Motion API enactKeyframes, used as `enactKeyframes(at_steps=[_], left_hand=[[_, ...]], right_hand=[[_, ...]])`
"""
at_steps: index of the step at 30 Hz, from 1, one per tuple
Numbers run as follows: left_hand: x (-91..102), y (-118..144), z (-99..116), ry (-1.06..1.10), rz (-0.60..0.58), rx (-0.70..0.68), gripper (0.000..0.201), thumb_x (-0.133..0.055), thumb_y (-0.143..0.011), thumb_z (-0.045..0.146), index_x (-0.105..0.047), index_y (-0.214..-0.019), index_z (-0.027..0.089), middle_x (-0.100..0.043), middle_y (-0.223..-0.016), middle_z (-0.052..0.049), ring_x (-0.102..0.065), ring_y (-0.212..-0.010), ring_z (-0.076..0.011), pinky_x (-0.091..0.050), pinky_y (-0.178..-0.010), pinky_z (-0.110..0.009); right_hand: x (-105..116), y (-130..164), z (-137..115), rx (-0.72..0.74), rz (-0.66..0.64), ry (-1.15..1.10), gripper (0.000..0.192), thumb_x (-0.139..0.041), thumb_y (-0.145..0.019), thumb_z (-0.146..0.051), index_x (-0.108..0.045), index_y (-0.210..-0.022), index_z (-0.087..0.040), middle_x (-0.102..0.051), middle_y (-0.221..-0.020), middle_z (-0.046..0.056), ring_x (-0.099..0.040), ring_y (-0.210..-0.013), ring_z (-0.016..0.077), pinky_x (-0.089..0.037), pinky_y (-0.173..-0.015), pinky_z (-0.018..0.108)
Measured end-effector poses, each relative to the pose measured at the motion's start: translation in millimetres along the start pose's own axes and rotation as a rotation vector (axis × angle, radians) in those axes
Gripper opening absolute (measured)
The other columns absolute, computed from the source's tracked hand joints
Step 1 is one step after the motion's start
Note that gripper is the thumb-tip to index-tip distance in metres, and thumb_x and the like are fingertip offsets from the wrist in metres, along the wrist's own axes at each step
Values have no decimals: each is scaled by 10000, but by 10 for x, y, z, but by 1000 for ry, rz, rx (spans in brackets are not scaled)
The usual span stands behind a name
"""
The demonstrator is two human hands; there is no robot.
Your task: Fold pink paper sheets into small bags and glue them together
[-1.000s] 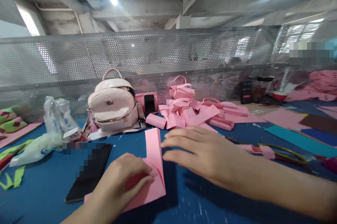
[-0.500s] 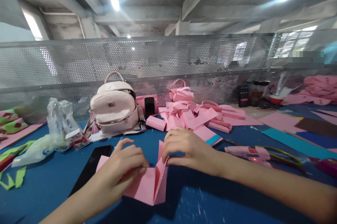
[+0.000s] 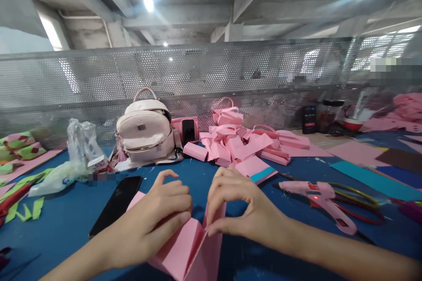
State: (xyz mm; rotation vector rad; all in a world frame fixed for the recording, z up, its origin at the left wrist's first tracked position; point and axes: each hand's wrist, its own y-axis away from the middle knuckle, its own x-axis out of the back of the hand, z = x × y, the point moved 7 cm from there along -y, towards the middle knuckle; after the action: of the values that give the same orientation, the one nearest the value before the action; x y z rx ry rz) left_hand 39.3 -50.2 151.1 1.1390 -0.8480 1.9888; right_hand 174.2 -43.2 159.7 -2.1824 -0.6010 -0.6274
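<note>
A folded piece of pink paper (image 3: 178, 248) is held between my two hands, low in the middle of the view. My left hand (image 3: 161, 215) wraps over its left part, thumb against the near face. With thumb and fingertips, my right hand (image 3: 235, 204) pinches the upright edge at the fold on the right. Part of the paper lies hidden under the left hand. Just left of that hand is a black phone (image 3: 117, 204), flat on the table. A pink glue gun (image 3: 319, 193) with a small glowing light rests to the right, beyond my right forearm.
Folded pink paper pieces (image 3: 231, 142) lie heaped ahead, beside a pale pink backpack (image 3: 145, 131). Plastic bags (image 3: 77, 153) and green scraps (image 3: 24, 210) are at the left. Coloured sheets (image 3: 372, 177) spread at the right, and a perforated metal screen (image 3: 198, 74) closes the back.
The pink paper has come nearer to me and turned somewhat. My right hand has moved down along its edge, thumb and fingers still pinching. The view has shifted slightly, showing more of the glue gun.
</note>
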Motion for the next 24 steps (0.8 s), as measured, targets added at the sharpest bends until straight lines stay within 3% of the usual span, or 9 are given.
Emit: enactKeyframes(at_steps=[17,24], left_hand=[[-106,-95,65,10,-42,6,243,-394,-994,185,-548,-808,209,-554,-757,32,-512,-749,-143,-309,-1043,-359],[-77,-102,-16,136,-18,45,238,-412,-996,237,-521,-786,207,-527,-762,44,-487,-744,-131,-270,-1089,-358]], right_hand=[[11,52,1,9,-39,11,336,-676,-860,-523,-716,-781,-199,-708,-794,-4,-563,-817,150,-387,-823,339],[48,8,11,34,-43,21,225,-727,-855,-420,-711,-800,-202,-708,-806,-21,-553,-821,146,-390,-840,329]])
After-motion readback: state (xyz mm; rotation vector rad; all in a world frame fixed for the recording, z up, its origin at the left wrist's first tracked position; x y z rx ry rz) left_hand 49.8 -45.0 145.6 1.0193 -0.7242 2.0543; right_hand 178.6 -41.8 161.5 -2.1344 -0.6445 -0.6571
